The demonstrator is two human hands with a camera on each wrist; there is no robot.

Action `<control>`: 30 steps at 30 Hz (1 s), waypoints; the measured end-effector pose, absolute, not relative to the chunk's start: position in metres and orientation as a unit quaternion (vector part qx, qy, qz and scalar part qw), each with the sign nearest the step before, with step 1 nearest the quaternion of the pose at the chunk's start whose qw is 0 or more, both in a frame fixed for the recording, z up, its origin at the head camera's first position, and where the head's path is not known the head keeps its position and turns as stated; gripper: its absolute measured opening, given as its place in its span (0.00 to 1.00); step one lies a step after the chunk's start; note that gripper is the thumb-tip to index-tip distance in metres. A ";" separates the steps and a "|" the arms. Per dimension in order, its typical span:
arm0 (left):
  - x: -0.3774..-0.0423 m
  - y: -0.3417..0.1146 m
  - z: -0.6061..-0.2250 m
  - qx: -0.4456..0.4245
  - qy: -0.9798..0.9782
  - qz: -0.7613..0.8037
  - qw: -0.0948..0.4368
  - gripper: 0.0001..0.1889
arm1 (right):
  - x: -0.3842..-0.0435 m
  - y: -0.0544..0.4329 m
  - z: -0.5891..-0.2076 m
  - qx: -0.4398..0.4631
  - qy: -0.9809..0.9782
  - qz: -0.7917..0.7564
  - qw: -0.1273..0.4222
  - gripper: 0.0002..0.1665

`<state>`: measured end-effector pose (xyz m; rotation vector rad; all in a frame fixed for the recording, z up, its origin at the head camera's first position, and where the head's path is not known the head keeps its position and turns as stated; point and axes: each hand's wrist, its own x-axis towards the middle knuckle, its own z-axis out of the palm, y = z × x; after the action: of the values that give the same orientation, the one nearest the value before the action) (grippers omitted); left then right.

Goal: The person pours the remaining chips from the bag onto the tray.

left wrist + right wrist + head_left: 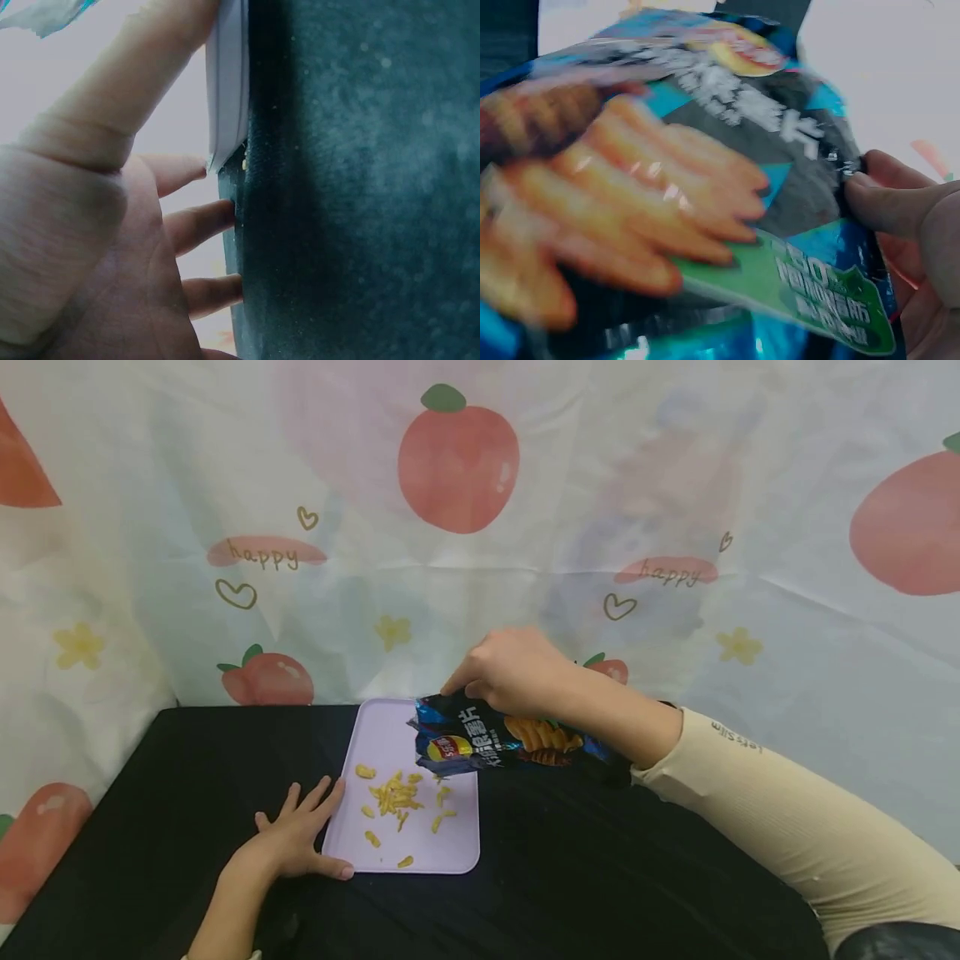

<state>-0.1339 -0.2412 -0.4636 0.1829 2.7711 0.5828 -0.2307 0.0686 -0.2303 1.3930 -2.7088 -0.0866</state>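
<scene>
A black and blue potato chip bag [491, 735] is tilted on its side over the upper right of a pale lilac tray [457, 852]. By its upper edge my right hand [521, 672] pinches it, with the thumb on the printed face in the right wrist view. The bag's open end points left. Yellow chips [395, 795] lie in a small heap mid-tray, with several loose pieces around. My left hand [296, 839], fingers spread, touches the tray's left edge. In the left wrist view its thumb [127, 82] lies along the tray's side wall.
Black cloth [622, 860] covers the table under the tray. Behind the table hangs a pale curtain [495, 577] printed with fruit, hearts and flowers. A dark rounded object [900, 941] shows at the lower right corner.
</scene>
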 end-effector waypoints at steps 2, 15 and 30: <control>-0.134 -0.242 -0.464 0.065 0.965 0.204 0.152 0.69 | -0.231 0.068 -0.231 0.456 -0.888 -0.029 0.049 0.18; -0.135 -0.243 -0.465 0.061 0.967 0.197 0.150 0.70 | -0.228 0.061 -0.226 0.460 -0.886 -0.035 0.051 0.17; -0.134 -0.243 -0.466 0.063 0.965 0.203 0.153 0.68 | -0.219 0.051 -0.218 0.482 -0.872 -0.077 0.038 0.18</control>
<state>-0.1337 -0.2427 -0.4662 0.1814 2.7688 0.5817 -0.2193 0.0513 -0.2176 1.4786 -2.6741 -0.2349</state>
